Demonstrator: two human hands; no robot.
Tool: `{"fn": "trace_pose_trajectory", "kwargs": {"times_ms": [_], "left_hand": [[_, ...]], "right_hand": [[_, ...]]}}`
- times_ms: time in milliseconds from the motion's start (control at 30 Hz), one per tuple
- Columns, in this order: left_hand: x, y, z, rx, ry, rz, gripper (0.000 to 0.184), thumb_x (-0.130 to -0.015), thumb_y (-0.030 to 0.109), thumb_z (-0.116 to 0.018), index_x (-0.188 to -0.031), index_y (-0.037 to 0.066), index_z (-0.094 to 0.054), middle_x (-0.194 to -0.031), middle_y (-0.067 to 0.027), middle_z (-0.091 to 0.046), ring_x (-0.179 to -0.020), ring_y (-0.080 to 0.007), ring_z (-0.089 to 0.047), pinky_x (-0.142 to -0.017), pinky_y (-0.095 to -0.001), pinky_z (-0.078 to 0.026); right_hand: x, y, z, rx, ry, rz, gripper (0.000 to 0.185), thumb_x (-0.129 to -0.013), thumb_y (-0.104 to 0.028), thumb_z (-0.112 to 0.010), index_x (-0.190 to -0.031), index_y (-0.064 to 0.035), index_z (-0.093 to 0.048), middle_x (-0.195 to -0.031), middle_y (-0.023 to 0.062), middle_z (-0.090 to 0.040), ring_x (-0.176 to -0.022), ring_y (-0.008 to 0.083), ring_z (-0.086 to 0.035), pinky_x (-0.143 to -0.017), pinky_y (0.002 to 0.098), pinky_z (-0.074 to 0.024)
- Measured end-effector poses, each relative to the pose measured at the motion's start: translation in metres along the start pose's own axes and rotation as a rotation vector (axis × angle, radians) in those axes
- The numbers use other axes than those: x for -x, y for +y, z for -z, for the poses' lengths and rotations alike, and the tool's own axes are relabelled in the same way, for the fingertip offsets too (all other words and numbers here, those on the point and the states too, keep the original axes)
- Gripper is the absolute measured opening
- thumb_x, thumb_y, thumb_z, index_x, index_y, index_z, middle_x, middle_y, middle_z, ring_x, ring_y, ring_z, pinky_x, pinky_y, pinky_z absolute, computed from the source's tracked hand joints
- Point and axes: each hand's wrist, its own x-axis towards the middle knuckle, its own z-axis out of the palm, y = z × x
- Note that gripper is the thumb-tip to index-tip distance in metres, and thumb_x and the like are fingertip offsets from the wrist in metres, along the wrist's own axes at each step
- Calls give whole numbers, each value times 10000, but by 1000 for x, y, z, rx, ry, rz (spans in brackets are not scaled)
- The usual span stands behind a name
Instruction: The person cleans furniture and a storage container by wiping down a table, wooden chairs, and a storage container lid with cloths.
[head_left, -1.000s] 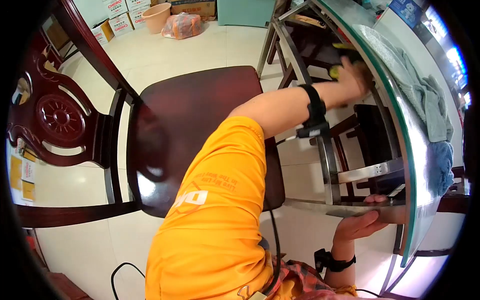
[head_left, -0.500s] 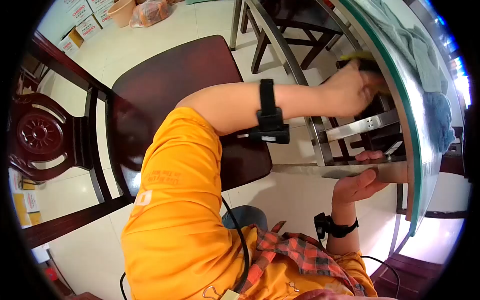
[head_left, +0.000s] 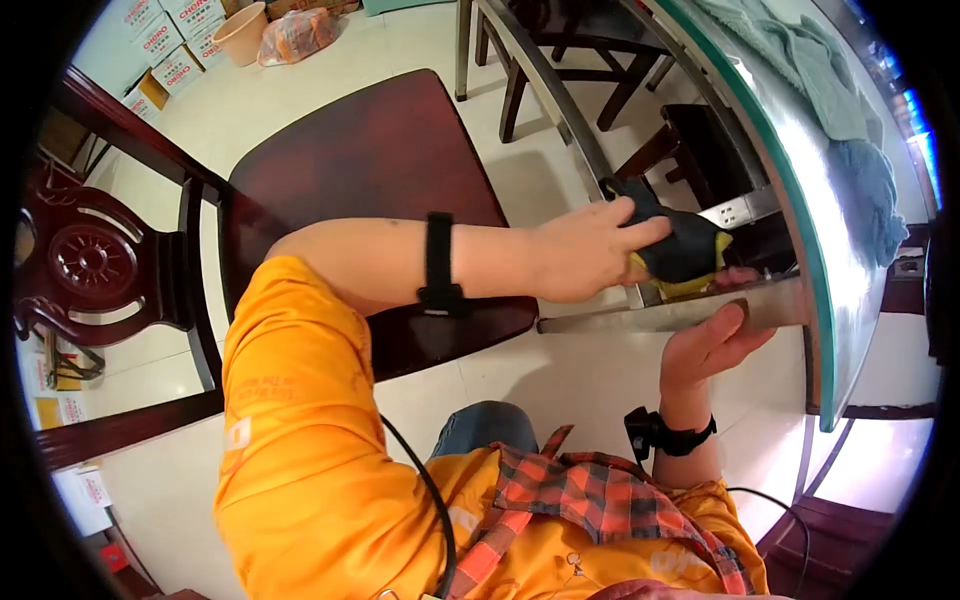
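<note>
My left hand (head_left: 590,250) is closed on a dark cloth (head_left: 685,240) with yellow edging. The cloth is bunched over the metal frame under a glass-topped table (head_left: 785,160), beside the near steel rail (head_left: 670,315). My right hand (head_left: 710,345) grips that same rail close to the table edge. Its thumb is on the near side, and some fingertips show on the far side, just below the cloth. Black straps circle both forearms.
A dark wooden chair (head_left: 370,170) stands to the left, with another chair (head_left: 570,60) beyond the frame. Greenish towels (head_left: 800,60) lie on the tabletop. White boxes (head_left: 160,40), a beige bucket (head_left: 240,35) and a plastic bag (head_left: 297,37) sit at the far wall.
My left hand has come back toward me with the cloth, from the far part of the frame to the near rail. My right hand stays on the rail.
</note>
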Motion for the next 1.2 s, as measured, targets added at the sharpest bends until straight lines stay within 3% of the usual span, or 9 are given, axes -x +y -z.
{"fn": "trace_pose_trajectory", "kwargs": {"times_ms": [333,400,500,667,733,800,900,1133,1200], "left_hand": [[53,44,32,-97,-494,221,200,-749,132,-670,-944,159,-704,-1088,-98,-492,-908,-307,-517,-766,-410,-470],[38,76,32,376,-115,586,312,-844,152,-639,-1156,152,-637,-1207,-156,-493,-1028,-366,-498,-888,-450,-439],[6,106,22,427,-28,351,510,-907,198,-622,-1384,135,-454,-1365,-203,-415,-1166,-328,-470,-968,-420,-414],[-13,133,29,1593,387,472,865,-907,99,-618,-1527,54,-16,-1526,-167,-226,-1366,-259,-328,-1100,-363,-309],[-21,139,26,1078,466,253,896,-859,50,-647,-1521,27,-44,-1539,-172,-217,-1357,-276,-353,-1103,-366,-308],[-45,134,34,399,643,49,732,-757,18,-673,-1419,-15,-363,-1352,-219,-477,-1189,-370,-504,-996,-412,-401],[-65,114,4,77,809,116,548,-720,63,-643,-1260,75,-547,-1095,-147,-540,-894,-337,-513,-778,-411,-445],[22,106,-89,170,420,294,525,-681,-14,-636,-1185,69,-513,-1095,-201,-546,-917,-420,-545,-756,-470,-469],[49,116,-108,359,-41,724,483,-709,-45,-601,-1164,81,-499,-1075,-205,-553,-963,-430,-550,-774,-487,-465]], "right_hand": [[33,26,96,-41,-286,104,454,-981,-274,-418,-1340,1,-384,-1215,167,-465,-959,211,-460,-832,312,-393],[44,20,100,-149,-413,82,478,-950,-302,-466,-1301,17,-412,-1185,183,-466,-960,238,-471,-824,338,-409],[25,-28,69,-124,-492,145,478,-888,-301,-562,-1228,24,-476,-1133,199,-481,-936,262,-493,-780,357,-438],[3,-41,80,30,-508,96,451,-789,-61,-650,-1209,-34,-487,-1141,185,-462,-927,281,-524,-768,345,-482],[-11,-57,93,62,-376,381,346,-833,31,-557,-1157,-22,-449,-1165,194,-465,-1049,302,-527,-920,395,-468],[-22,-66,63,-22,102,413,251,-844,-24,-597,-1057,-86,-478,-1052,143,-443,-978,313,-554,-805,372,-503],[-19,-13,62,222,70,516,185,-872,-53,-590,-1052,-58,-550,-1095,171,-521,-1015,368,-541,-882,468,-463],[84,54,67,256,-457,10,236,-790,5,-543,-1022,7,-581,-1070,182,-532,-989,375,-510,-868,410,-429],[117,61,70,194,-508,-141,197,-774,0,-539,-967,16,-568,-1035,188,-535,-966,399,-509,-859,403,-425]]}}
